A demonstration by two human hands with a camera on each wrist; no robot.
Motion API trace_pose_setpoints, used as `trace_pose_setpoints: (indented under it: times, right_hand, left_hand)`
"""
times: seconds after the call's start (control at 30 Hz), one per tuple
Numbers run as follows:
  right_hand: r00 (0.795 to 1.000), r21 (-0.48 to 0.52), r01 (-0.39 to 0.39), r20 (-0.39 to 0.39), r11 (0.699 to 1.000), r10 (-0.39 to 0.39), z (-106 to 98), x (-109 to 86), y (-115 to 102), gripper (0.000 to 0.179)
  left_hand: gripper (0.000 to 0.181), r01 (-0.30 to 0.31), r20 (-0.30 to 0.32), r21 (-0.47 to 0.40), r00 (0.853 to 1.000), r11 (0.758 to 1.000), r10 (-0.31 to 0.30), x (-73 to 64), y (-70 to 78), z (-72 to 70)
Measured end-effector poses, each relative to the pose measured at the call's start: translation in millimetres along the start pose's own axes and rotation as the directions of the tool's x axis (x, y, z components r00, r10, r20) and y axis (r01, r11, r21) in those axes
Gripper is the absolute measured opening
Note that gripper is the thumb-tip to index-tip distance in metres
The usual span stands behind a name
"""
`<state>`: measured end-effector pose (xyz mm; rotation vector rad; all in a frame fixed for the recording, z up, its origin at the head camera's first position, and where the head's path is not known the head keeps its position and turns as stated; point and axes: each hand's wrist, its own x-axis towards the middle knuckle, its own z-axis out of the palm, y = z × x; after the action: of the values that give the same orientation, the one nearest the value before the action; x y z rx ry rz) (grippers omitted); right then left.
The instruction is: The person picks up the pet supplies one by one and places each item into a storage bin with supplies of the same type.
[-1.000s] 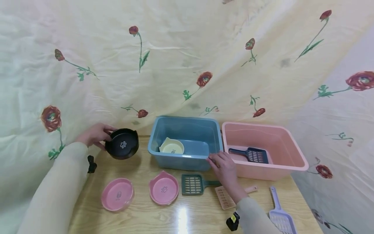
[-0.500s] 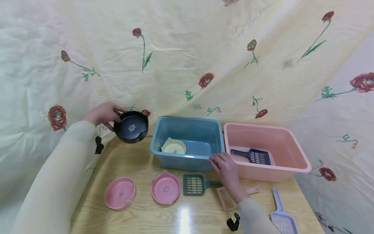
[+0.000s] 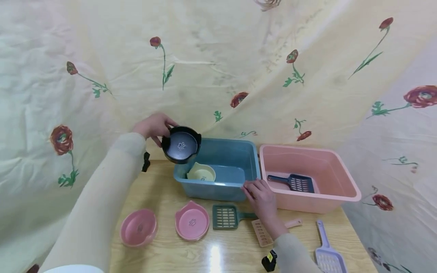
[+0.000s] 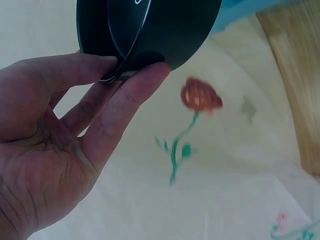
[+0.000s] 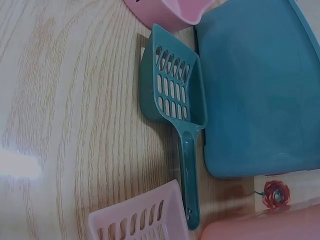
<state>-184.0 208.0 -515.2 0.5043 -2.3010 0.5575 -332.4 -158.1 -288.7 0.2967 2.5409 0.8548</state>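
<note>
My left hand (image 3: 155, 128) pinches the rim of a black pet bowl (image 3: 181, 146) with a white paw print, thumb on one side and fingers on the other. Tilted, the bowl hangs over the left rim of the blue litter box (image 3: 211, 191). In the left wrist view the grip on the black bowl (image 4: 165, 35) shows closely. A cream bowl (image 3: 202, 172) with ear points sits inside the blue box at its left. My right hand (image 3: 262, 197) holds the box's front right corner at the rim; the right wrist view does not show this hand.
A pink litter box (image 3: 321, 201) with a dark blue scoop (image 3: 300, 183) stands at right. In front lie two pink bowls (image 3: 138, 227), (image 3: 192, 222), a green scoop (image 3: 225, 217), a light pink scoop (image 3: 262, 233) and a purple scoop (image 3: 329, 258). Floral cloth hangs behind.
My left hand has lifted the black bowl and carried it rightward from the table's left side to over the blue litter box's left rim. My right hand has stayed at the box's corner.
</note>
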Motion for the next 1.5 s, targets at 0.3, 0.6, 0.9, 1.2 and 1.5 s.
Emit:
trace_pose_setpoints:
  times: [0.3, 0.6, 0.9, 1.2, 1.5]
  right_hand:
    - [1.0, 0.006, -0.007, 0.004, 1.0, 0.007, -1, -2.4, -1, 0.013]
    - [1.0, 0.018, -0.013, -0.013, 1.0, 0.013, -4, -7.7, 3, 0.014]
    - [1.0, 0.004, -0.019, -0.01, 1.0, 0.019, -5, -10.0, 4, 0.014]
    - [0.999, 0.004, -0.043, 0.004, 0.999, 0.043, -6, -10.4, 3, 0.015]
    - [0.998, -0.008, -0.056, 0.028, 0.998, 0.056, -6, -9.0, 3, 0.014]
  left_hand:
    - [0.058, -0.021, 0.037, 0.022, 0.999, 1.0, 0.02, 24.8, 24.0, 33.5]
    - [0.057, -0.039, 0.058, 0.013, 0.998, 0.999, 0.039, 55.7, 48.8, 75.7]
    - [0.06, -0.049, 0.059, 0.058, 0.997, 0.997, 0.046, 94.1, 57.8, 108.9]
    - [0.054, -0.059, 0.068, 0.144, 0.996, 0.988, 0.049, 122.4, 67.4, 143.6]
    - [0.054, -0.045, 0.101, 0.102, 0.994, 0.994, 0.034, 146.3, 54.1, 174.4]
